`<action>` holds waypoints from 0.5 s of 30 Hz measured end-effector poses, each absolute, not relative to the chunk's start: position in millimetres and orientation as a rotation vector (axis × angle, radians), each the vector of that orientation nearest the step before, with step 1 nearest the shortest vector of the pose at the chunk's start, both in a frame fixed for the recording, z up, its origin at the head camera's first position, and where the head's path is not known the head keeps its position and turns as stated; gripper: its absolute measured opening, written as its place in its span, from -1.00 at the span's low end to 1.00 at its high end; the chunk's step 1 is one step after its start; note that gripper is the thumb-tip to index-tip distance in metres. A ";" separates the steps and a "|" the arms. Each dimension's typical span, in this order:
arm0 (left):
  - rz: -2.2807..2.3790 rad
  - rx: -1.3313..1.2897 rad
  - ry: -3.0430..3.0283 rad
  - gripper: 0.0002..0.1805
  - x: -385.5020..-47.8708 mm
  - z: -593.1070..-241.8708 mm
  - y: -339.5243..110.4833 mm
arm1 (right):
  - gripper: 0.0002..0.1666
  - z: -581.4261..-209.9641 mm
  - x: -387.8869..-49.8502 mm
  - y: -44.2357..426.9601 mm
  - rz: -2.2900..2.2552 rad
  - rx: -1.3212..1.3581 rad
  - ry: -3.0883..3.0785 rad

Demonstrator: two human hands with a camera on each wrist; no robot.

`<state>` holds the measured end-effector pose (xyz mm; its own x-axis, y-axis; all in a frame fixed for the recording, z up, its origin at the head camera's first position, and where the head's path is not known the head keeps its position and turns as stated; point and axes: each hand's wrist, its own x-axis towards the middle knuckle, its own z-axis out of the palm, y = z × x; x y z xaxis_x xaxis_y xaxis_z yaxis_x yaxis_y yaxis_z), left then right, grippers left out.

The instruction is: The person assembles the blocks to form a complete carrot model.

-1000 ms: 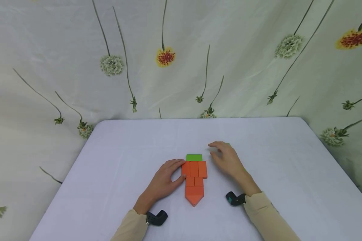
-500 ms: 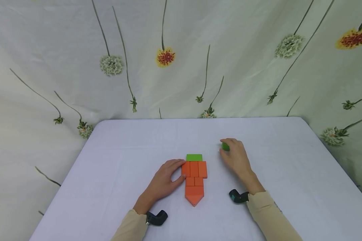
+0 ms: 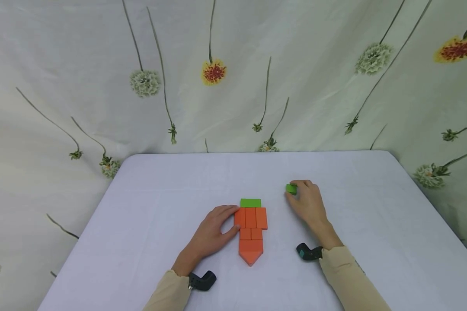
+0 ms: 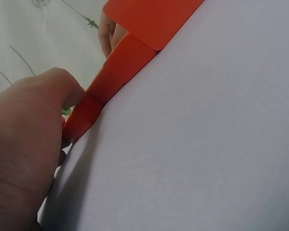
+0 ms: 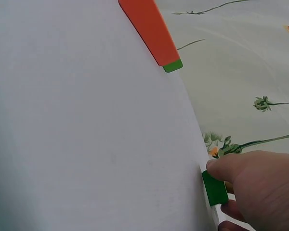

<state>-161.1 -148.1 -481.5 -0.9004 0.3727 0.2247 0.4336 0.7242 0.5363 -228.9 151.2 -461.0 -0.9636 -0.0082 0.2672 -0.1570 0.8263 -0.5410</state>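
Observation:
Orange blocks (image 3: 251,219) lie flat and tight together on the white-covered table. A pointed orange block (image 3: 251,251) forms their near end, and a flat green block (image 3: 251,203) adjoins the far end. My left hand (image 3: 212,231) rests at the left side of this group, its thumb and fingertips touching the orange edge. To the right and farther back, my right hand (image 3: 306,203) pinches a small green block (image 3: 291,188) between thumb and fingers. The right wrist view shows the thumb against that green block (image 5: 215,188), at the table surface; the other fingers are partly hidden behind it.
The white tabletop (image 3: 179,181) extends on all sides of the blocks. Behind its far edge hangs a flower-printed cloth (image 3: 233,108). Each wrist wears a black camera mount, one on the left (image 3: 202,281) and one on the right (image 3: 308,252).
My right hand has moved right, away from the block group, and now grips a small green block that was mostly hidden by the hand before. The left hand stays put.

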 end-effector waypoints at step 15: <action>-0.926 -0.662 -2.824 -0.40 -162.2 -481.8 -148.7 | -0.65 -462.6 -229.4 143.2 1.041 0.250 -2.683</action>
